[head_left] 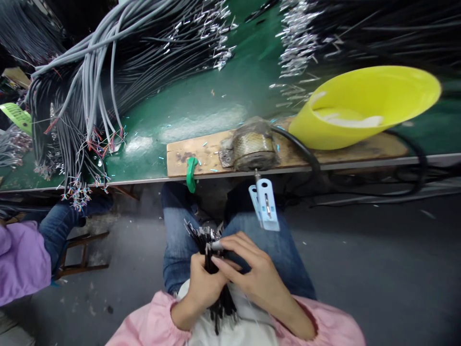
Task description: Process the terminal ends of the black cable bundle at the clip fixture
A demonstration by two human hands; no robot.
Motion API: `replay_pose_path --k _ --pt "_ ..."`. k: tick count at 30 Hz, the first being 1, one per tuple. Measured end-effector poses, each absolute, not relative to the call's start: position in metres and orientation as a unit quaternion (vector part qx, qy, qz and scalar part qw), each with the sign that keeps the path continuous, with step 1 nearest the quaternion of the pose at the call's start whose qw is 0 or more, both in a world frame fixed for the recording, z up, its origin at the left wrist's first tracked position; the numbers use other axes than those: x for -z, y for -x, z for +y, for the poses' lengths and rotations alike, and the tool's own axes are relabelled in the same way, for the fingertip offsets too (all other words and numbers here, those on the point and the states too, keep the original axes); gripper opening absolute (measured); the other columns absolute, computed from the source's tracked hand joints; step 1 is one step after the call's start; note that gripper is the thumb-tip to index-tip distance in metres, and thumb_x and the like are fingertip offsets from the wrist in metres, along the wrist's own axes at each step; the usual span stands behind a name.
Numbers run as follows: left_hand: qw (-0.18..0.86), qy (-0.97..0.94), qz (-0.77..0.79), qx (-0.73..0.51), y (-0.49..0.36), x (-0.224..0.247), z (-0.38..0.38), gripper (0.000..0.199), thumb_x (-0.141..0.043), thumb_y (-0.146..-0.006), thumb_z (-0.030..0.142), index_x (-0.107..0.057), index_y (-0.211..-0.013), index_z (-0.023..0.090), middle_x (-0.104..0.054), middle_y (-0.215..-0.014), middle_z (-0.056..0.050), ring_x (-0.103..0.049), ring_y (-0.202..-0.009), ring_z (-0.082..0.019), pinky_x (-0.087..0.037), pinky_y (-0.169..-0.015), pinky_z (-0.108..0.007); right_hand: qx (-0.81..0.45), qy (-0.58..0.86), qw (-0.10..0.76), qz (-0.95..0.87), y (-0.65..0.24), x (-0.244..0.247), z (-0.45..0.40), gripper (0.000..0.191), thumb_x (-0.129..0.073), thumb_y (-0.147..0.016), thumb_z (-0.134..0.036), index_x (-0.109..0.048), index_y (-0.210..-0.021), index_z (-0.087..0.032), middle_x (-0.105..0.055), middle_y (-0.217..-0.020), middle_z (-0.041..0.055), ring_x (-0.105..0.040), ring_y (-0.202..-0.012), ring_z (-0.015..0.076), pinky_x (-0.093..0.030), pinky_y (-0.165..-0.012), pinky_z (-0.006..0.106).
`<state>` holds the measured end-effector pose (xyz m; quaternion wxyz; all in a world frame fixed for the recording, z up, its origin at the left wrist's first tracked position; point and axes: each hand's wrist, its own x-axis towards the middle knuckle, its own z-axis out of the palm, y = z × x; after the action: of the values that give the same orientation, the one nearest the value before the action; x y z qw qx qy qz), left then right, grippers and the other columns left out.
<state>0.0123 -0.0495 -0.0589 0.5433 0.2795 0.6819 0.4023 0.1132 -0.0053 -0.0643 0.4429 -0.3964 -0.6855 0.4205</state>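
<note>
Over my lap, my left hand (205, 283) wraps round a bundle of short black cables (225, 305). Stripped, silvery wire ends stick up above the fist, and the other ends hang down below it. My right hand (248, 266) is closed at the upper part of the same bundle, thumb and fingers meeting near the stripped ends. A pale grey piece shows at its index fingertip; whether it is a finger cover or something held, I cannot tell. Beyond the hands, a light blue clothes peg (268, 206) hangs on the shaft of a small motor (254, 146).
The motor sits on a wooden board (180, 154) at the edge of the green table (194, 110). A green clip (191, 174) grips the board. To its right stands a slanted yellow container (324, 127). Grey cables (95, 81) hang over the edge at left, near another person's purple garment (25, 259).
</note>
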Motion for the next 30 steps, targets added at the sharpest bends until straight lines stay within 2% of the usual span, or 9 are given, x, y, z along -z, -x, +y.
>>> replay_pose_path --k 6,9,12,16,19,23,26,28,30 --pt "0.533 -0.321 0.691 -0.369 -0.012 0.057 -0.048 0.028 -0.055 -0.057 0.025 -0.031 -0.043 0.019 -0.028 -0.05 0.005 -0.025 -0.051 -0.008 -0.022 -0.047 -0.023 -0.415 0.407 0.443 -0.683 -0.115 0.062 -0.004 0.022 -0.053 -0.084 -0.021 -0.056 -0.063 -0.022 -0.061 -0.056 0.0007 -0.054 -0.055 0.0178 -0.046 -0.056 0.031" --pt "0.538 -0.333 0.681 -0.369 -0.012 0.056 -0.047 0.028 -0.057 -0.058 0.028 -0.035 -0.044 0.018 -0.031 -0.051 0.004 -0.029 -0.053 -0.009 -0.026 -0.05 -0.024 -0.405 0.416 0.437 -0.687 -0.115 0.06 -0.003 0.026 -0.05 -0.085 -0.023 -0.053 -0.06 -0.022 -0.058 -0.053 0.0002 -0.053 -0.053 0.0173 -0.045 -0.054 0.03" --pt "0.528 -0.305 0.694 -0.382 -0.012 0.061 -0.05 0.03 -0.065 -0.056 0.04 -0.049 -0.049 0.016 -0.043 -0.054 0.001 -0.039 -0.057 -0.012 -0.034 -0.056 -0.026 -0.397 0.417 0.449 -0.683 -0.114 0.061 -0.003 0.025 -0.05 -0.085 -0.021 -0.051 -0.061 -0.022 -0.057 -0.053 -0.0005 -0.052 -0.051 0.0163 -0.044 -0.052 0.029" --pt "0.502 -0.279 0.707 -0.414 -0.01 0.069 -0.054 0.047 -0.07 -0.05 0.059 -0.06 -0.052 0.014 -0.054 -0.056 -0.002 -0.048 -0.059 -0.015 -0.04 -0.062 -0.029 -0.397 0.428 0.453 -0.674 -0.113 0.062 -0.004 0.028 -0.05 -0.086 -0.025 -0.05 -0.058 -0.022 -0.053 -0.051 -0.0011 -0.05 -0.05 0.0157 -0.043 -0.05 0.028" --pt "0.513 -0.292 0.686 -0.425 -0.01 0.07 -0.056 0.053 -0.067 -0.051 0.067 -0.059 -0.049 0.014 -0.053 -0.051 -0.001 -0.047 -0.054 -0.014 -0.04 -0.059 -0.029 -0.405 0.437 0.459 -0.659 -0.111 0.063 -0.006 0.034 -0.049 -0.087 -0.029 -0.047 -0.054 -0.022 -0.049 -0.048 -0.0022 -0.047 -0.047 0.0144 -0.041 -0.048 0.027" --pt "0.515 -0.327 0.678 -0.41 -0.011 0.073 -0.063 0.051 -0.064 -0.057 0.065 -0.057 -0.046 0.015 -0.046 -0.046 0.001 -0.04 -0.048 -0.011 -0.038 -0.052 -0.026 -0.446 0.456 0.444 -0.629 -0.111 0.066 -0.007 0.041 -0.049 -0.087 -0.034 -0.041 -0.049 -0.022 -0.042 -0.045 -0.0042 -0.042 -0.042 0.0117 -0.038 -0.043 0.024" --pt "0.464 -0.347 0.712 -0.397 -0.013 0.074 -0.068 0.043 -0.066 -0.06 0.057 -0.063 -0.052 0.015 -0.052 -0.052 -0.001 -0.045 -0.054 -0.014 -0.039 -0.055 -0.027 -0.457 0.476 0.435 -0.612 -0.114 0.066 -0.007 0.044 -0.05 -0.086 -0.034 -0.039 -0.046 -0.022 -0.04 -0.043 -0.0046 -0.041 -0.041 0.0114 -0.038 -0.042 0.024" --pt "0.452 -0.341 0.722 -0.397 -0.015 0.071 -0.067 0.042 -0.066 -0.06 0.056 -0.062 -0.051 0.015 -0.053 -0.055 -0.002 -0.046 -0.057 -0.015 -0.041 -0.057 -0.027 -0.456 0.482 0.431 -0.612 -0.117 0.064 -0.005 0.039 -0.052 -0.085 -0.036 -0.046 -0.049 -0.022 -0.044 -0.045 -0.0034 -0.044 -0.043 0.0126 -0.041 -0.043 0.025" --pt "0.493 -0.35 0.692 -0.394 -0.016 0.065 -0.061 0.046 -0.062 -0.064 0.057 -0.053 -0.046 0.015 -0.047 -0.051 0.0 -0.043 -0.055 -0.014 -0.04 -0.057 -0.027 -0.463 0.466 0.41 -0.633 -0.121 0.061 -0.003 0.03 -0.054 -0.083 -0.038 -0.057 -0.058 -0.021 -0.053 -0.051 -0.0012 -0.05 -0.046 0.0143 -0.044 -0.045 0.026"
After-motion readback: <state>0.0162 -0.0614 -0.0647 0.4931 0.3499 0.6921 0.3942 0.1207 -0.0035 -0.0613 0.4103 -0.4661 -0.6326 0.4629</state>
